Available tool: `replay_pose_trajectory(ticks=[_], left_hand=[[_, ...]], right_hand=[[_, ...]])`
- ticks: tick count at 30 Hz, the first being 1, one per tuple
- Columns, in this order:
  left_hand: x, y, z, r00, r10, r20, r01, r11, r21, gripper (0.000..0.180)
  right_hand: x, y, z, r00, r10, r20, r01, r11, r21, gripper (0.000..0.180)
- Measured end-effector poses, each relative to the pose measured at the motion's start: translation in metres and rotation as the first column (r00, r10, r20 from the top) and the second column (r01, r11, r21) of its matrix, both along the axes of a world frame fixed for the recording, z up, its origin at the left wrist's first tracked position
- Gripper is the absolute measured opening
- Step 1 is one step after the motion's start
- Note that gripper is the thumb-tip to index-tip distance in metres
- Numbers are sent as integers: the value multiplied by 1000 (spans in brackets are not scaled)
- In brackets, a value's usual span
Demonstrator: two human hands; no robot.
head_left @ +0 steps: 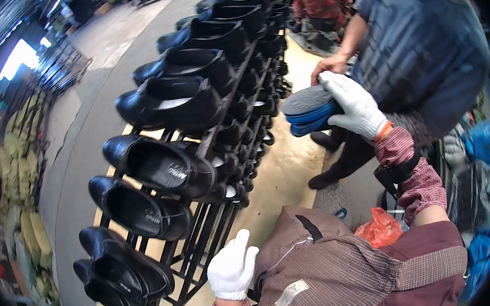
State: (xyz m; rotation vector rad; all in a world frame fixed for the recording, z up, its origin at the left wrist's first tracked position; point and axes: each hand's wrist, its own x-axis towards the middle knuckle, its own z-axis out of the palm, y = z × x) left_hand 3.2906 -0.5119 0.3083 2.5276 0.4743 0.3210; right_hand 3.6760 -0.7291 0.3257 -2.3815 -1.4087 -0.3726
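Insoles, one stack, fill right hand's snug grip, two o'clock; left hand loosely spread, empty; three shoes show print.

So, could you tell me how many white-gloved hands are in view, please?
2: the left hand near the shoe rack, the right hand holding insoles; others may be hidden.

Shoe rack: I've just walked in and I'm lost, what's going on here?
The person's gloved right hand grips a stack of insoles, grey on top, blue below. The gloved left hand looks empty, beside the rack of black shoes. A co-worker stands opposite, one hand close to the insoles; whether it touches them is unclear.
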Motion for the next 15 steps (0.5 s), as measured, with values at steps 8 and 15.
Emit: replay_pose_trajectory(ticks=[8, 15], left_hand=[[-8, -2, 4, 992, 97, -82, -93, 994, 56, 38], [41, 9, 73, 973, -64, 223, -16, 941, 338, 44]], right_hand=[[-17, 47, 4, 980, 94, -177, -68, 987, 146, 85], [-24, 70, 12, 969, 245, -4, -242, 958, 153, 82]])
